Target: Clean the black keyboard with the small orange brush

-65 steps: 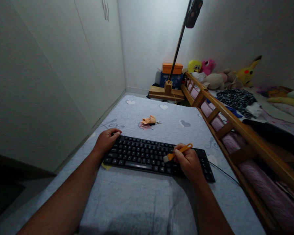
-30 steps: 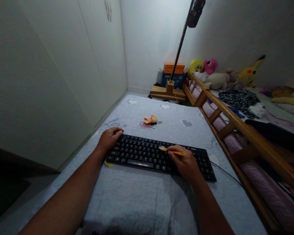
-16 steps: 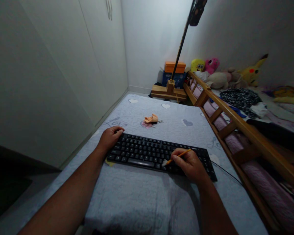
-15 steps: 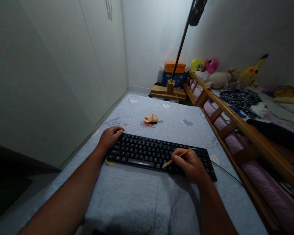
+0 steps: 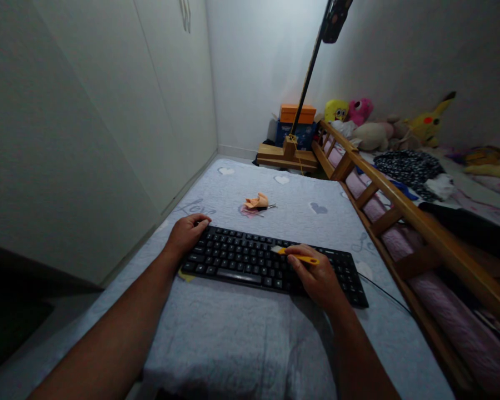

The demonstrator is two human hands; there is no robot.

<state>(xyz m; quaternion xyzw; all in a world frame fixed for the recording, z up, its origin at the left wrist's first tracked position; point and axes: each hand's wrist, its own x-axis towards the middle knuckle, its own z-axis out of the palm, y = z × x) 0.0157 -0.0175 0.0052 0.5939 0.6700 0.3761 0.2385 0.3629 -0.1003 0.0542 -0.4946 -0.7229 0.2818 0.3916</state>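
A black keyboard lies slightly slanted on the pale blue bedspread. My left hand grips its upper left corner, thumb along the edge and the other fingers mostly hidden. In my right hand is a small brush with a yellow handle, held between thumb and fingers. Its pale bristles touch or hover just over the upper keys, right of the keyboard's middle; which of the two I cannot tell. Beyond the keyboard lie a crumpled orange cloth and thin metal tools beside it.
A black cable runs from the keyboard's right side toward the wooden bed rail. White cupboard doors stand at the left. At the back, a black pole rises from a wooden base. Plush toys sit at the far right.
My right hand has moved the brush up and slightly left, from the bottom row to the upper keys, and the handle now tilts the other way. My left hand stays put.
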